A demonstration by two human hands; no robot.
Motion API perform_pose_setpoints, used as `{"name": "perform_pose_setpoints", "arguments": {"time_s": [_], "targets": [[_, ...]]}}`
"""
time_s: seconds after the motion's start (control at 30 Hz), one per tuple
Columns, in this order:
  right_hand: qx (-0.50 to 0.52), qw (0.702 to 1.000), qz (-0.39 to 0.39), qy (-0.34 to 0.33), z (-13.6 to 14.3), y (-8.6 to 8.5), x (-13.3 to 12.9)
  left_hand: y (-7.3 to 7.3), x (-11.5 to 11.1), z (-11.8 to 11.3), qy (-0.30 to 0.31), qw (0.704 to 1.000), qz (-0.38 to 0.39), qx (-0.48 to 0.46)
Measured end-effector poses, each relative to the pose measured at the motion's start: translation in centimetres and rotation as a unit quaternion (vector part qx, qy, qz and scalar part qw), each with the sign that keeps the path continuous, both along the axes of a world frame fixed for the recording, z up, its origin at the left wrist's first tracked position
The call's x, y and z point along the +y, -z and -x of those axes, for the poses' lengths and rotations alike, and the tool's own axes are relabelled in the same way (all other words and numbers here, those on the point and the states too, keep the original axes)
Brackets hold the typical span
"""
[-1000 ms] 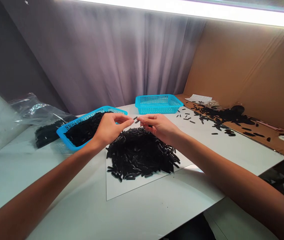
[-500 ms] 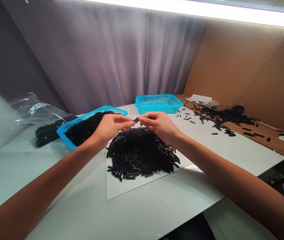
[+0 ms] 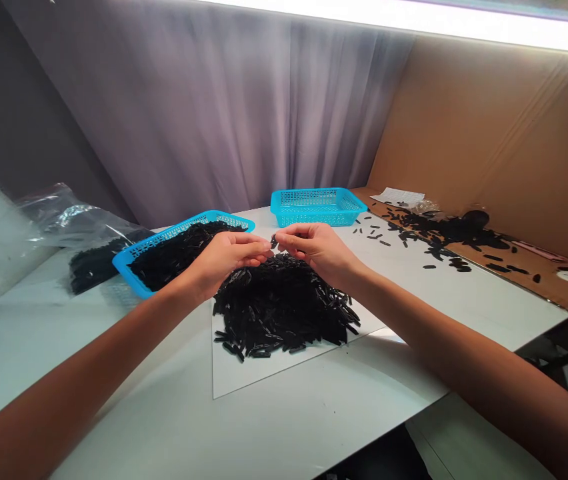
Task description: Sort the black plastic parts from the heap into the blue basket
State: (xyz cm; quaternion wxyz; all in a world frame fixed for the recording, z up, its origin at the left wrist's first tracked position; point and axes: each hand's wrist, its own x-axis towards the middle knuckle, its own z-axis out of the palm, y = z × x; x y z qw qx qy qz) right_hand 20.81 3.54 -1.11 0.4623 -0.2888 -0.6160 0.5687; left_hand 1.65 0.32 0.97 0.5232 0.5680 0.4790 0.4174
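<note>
My right hand (image 3: 318, 248) pinches a small black strip-shaped piece (image 3: 273, 241) between thumb and fingertips. Close beside it, my left hand (image 3: 227, 257) has thumb and fingers pressed together; what is in them, if anything, is too small to make out. Both hands hover above a heap of similar black pieces (image 3: 279, 310), spread on a white board (image 3: 234, 380). Left of the heap, partly behind my left hand, a blue perforated basket (image 3: 134, 283) is filled with more black pieces.
A second blue basket (image 3: 319, 219) stands at the back. Scattered black pieces (image 3: 444, 230) lie at the right by a cardboard panel (image 3: 504, 147). A clear plastic bag (image 3: 79, 223) with black contents sits at the left. The white table's front edge runs diagonally.
The small black piece between my fingertips has turned from slanted to more upright and sits closer to my right fingers. My left hand has shifted slightly; the rest stays put.
</note>
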Motion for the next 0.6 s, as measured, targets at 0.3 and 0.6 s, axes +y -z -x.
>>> {"name": "perform_pose_setpoints", "arguments": {"time_s": [0.3,0.6], "targets": [[0.000,0.999,0.037,-0.014,0.08,0.22,0.01,0.31,0.11,-0.14,0.005,0.999,-0.038,0.022],[0.013,0.996,0.066,-0.053,0.14,0.34,-0.05,0.41,0.09,-0.05,0.011,1.000,-0.001,0.015]]}}
